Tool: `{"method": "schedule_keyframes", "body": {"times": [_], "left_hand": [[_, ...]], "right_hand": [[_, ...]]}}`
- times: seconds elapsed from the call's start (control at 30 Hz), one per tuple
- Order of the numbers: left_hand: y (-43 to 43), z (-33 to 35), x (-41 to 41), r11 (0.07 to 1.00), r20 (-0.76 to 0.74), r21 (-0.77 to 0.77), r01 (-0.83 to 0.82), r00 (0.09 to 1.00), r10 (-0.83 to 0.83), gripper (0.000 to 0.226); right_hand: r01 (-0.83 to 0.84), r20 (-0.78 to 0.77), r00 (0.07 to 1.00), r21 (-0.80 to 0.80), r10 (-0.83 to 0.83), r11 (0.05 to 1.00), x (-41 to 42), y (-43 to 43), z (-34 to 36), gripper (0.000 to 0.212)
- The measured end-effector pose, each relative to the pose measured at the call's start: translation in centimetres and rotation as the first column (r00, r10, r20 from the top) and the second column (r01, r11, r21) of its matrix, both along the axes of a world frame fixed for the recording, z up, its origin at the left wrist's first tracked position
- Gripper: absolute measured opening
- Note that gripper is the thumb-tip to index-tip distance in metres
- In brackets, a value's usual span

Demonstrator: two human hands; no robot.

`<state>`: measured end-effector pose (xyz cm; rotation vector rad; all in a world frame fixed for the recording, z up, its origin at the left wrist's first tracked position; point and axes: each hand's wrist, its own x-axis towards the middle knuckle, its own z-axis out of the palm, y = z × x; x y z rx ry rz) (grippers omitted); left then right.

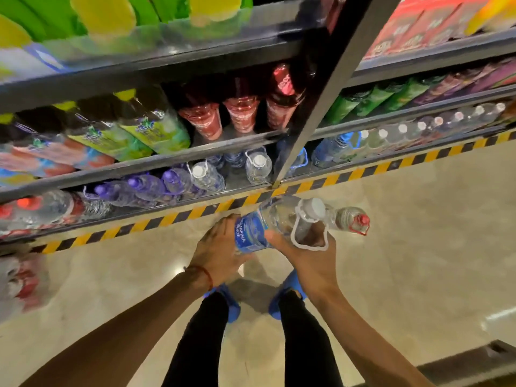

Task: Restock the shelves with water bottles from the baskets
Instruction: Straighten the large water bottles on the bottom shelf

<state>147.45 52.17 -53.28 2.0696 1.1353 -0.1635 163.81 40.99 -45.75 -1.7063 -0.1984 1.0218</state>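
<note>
A large clear water bottle (268, 222) with a blue label and a white cap lies tilted in front of me, just below the bottom shelf (156, 210). My left hand (216, 252) grips its base. My right hand (310, 252) holds it near the neck, where a white carry loop hangs. A second clear bottle with a red cap (351, 219) sticks out to the right behind my right hand; whether that hand holds it too I cannot tell. The bottom shelf carries water bottles with white caps (258, 166) and purple caps (156, 185).
Upper shelves hold green and red drink bottles (240, 113). A grey upright post (307, 115) splits the shelving. Yellow-black hazard tape (173, 219) edges the shelf base. My feet in blue shoes (231, 303) stand on the beige floor. A dark object (474, 364) lies at bottom right.
</note>
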Motion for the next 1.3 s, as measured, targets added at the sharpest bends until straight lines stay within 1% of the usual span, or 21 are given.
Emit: {"method": "schedule_keyframes", "body": {"times": [0.07, 0.13, 0.17, 0.23, 0.3, 0.37, 0.47, 0.53, 0.6, 0.67, 0.73, 0.77, 0.83, 0.87, 0.93, 1.0, 1.07, 1.13, 1.23, 1.3], "left_hand": [[0.9, -3.7, 0.1, 0.999, 0.008, 0.022, -0.036, 0.999, 0.036, 0.087], [1.8, -8.0, 0.3, 0.996, 0.071, 0.073, -0.059, 0.996, 0.054, 0.088], [2.2, -10.2, 0.4, 0.995, 0.090, 0.077, -0.069, 0.994, 0.062, 0.087], [3.1, -14.4, 0.8, 0.994, 0.080, 0.051, -0.094, 0.993, 0.089, 0.076], [3.5, -18.9, 1.1, 0.986, 0.094, 0.102, -0.134, 0.988, 0.124, 0.071], [4.1, -23.1, 1.4, 0.976, 0.107, 0.157, -0.154, 0.985, 0.138, 0.075], [5.5, -29.5, 2.0, 0.969, 0.134, 0.195, -0.153, 0.983, 0.128, 0.076], [6.3, -33.1, 2.4, 0.962, 0.158, 0.226, -0.153, 0.980, 0.119, 0.074], [6.9, -36.4, 2.7, 0.959, 0.194, 0.237, -0.156, 0.975, 0.111, 0.071], [7.5, -39.8, 2.7, 0.951, 0.223, 0.261, -0.164, 0.969, 0.106, 0.076], [8.2, -42.5, 2.7, 0.966, 0.271, 0.195, -0.169, 0.956, 0.113, 0.083], [8.5, -43.6, 2.7, 0.966, 0.298, 0.191, -0.176, 0.948, 0.114, 0.086], [9.2, -45.1, 2.8, 0.943, 0.294, 0.281, -0.176, 0.952, 0.090, 0.089], [9.4, -45.7, 2.8, 0.930, 0.283, 0.330, -0.164, 0.957, 0.068, 0.087], [9.2, -46.7, 2.6, 0.905, 0.313, 0.391, -0.169, 0.949, 0.042, 0.080], [8.7, -47.4, 2.3, 0.881, 0.350, 0.432, -0.195, 0.936, 0.035, 0.082], [8.6, -47.4, 2.3, 0.881, 0.375, 0.413, -0.230, 0.925, 0.066, 0.085], [8.4, -46.6, 2.5, 0.891, 0.389, 0.365, -0.269, 0.914, 0.117, 0.079], [8.1, -44.9, 2.3, 0.883, 0.491, 0.333, -0.330, 0.861, 0.136, 0.068], [8.0, -43.4, 2.2, 0.894, 0.559, 0.299, -0.333, 0.821, 0.119, 0.064]], "right_hand": [[-0.037, 0.011, 0.999, 0.025, 0.037, 0.999, 0.5, 1.0, -3.8, 0.061], [-0.081, 0.019, 0.997, 0.050, 0.080, 0.995, 1.0, 2.2, -8.2, 0.052], [-0.099, 0.034, 0.995, 0.054, 0.098, 0.994, 1.2, 2.7, -10.6, 0.051], [-0.121, 0.071, 0.991, 0.070, 0.116, 0.990, 1.6, 4.0, -15.0, 0.060], [-0.144, 0.123, 0.984, 0.094, 0.132, 0.985, 2.1, 5.0, -19.1, 0.066], [-0.190, 0.193, 0.967, 0.104, 0.168, 0.976, 2.6, 6.0, -22.6, 0.063], [-0.243, 0.308, 0.931, 0.117, 0.197, 0.963, 3.2, 7.1, -28.4, 0.056], [-0.251, 0.358, 0.915, 0.146, 0.186, 0.957, 3.3, 7.6, -31.8, 0.060], [-0.261, 0.407, 0.898, 0.183, 0.168, 0.948, 3.3, 8.2, -34.6, 0.069], [-0.280, 0.454, 0.878, 0.227, 0.154, 0.933, 3.4, 8.5, -37.2, 0.074], [-0.293, 0.476, 0.869, 0.278, 0.134, 0.915, 3.3, 8.8, -39.3, 0.072], [-0.302, 0.496, 0.859, 0.301, 0.122, 0.905, 3.2, 8.9, -40.1, 0.070], [-0.321, 0.534, 0.839, 0.334, 0.102, 0.886, 2.8, 9.2, -41.8, 0.066], [-0.326, 0.544, 0.833, 0.342, 0.098, 0.881, 2.7, 9.3, -42.5, 0.065], [-0.345, 0.562, 0.821, 0.355, 0.096, 0.869, 2.7, 9.3, -43.6, 0.063], [-0.366, 0.564, 0.818, 0.364, 0.110, 0.857, 2.5, 9.0, -44.2, 0.063], [-0.397, 0.593, 0.797, 0.369, 0.116, 0.840, 2.2, 8.9, -44.3, 0.067], [-0.416, 0.628, 0.772, 0.383, 0.098, 0.825, 1.7, 9.2, -43.8, 0.070], [-0.455, 0.654, 0.747, 0.371, 0.120, 0.809, 1.3, 9.7, -41.7, 0.064], [-0.499, 0.693, 0.706, 0.339, 0.146, 0.798, 1.4, 10.1, -39.9, 0.061]]}}
